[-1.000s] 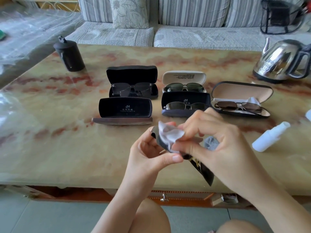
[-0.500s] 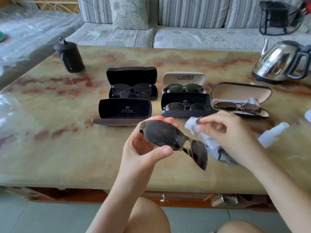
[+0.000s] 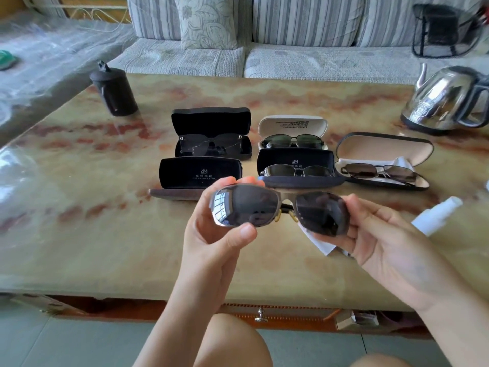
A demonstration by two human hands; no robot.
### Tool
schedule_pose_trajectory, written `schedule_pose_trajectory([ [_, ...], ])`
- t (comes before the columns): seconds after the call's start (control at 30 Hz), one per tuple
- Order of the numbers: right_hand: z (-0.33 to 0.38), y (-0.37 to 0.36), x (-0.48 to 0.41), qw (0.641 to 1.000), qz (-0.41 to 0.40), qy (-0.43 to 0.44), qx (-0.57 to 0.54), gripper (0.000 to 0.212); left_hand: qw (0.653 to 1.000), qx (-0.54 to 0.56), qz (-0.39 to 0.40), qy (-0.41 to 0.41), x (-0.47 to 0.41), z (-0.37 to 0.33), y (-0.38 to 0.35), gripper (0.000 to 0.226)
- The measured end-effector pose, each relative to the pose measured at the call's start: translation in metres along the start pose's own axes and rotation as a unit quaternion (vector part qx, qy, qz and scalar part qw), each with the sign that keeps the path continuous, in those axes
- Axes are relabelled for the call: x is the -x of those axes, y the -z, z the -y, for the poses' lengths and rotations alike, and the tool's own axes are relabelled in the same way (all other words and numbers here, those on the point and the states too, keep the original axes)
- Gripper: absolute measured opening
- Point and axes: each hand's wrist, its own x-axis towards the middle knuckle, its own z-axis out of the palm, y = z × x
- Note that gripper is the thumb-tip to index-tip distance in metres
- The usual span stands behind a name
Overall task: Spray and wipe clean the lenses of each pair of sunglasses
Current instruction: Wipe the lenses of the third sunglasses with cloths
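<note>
The left hand (image 3: 211,234) and right hand (image 3: 383,245) were bare, with short plain nails (image 3: 244,230), on forearms (image 3: 190,300) uncovered to the near edge of view, and two bare knees (image 3: 232,340) showed nearest of all.

spray bottle (image 3: 436,215) right of cases (image 3: 296,168)

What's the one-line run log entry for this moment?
left hand: grips sunglasses | right hand: grips sunglasses, cloth | spray bottle: on table

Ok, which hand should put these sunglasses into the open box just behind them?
Probably the left hand. It grips the sunglasses right in front of that open case, while the right hand also holds the cloth.
</note>
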Motion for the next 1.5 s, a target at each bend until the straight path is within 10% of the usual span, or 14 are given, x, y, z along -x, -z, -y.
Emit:
schedule_pose_trajectory([
  [0.83, 0.01, -0.022, 0.008, 0.975, -0.069, 0.154, 0.142, 0.025, 0.987, -0.145, -0.015, 0.062, 0.007, 0.007, 0.023, 0.064],
  [1.5, -0.005, -0.013, -0.013, 0.994, -0.082, 0.035, 0.057, 0.018, 0.957, -0.288, -0.032, 0.007, 0.002, -0.018, 0.027, 0.073],
])
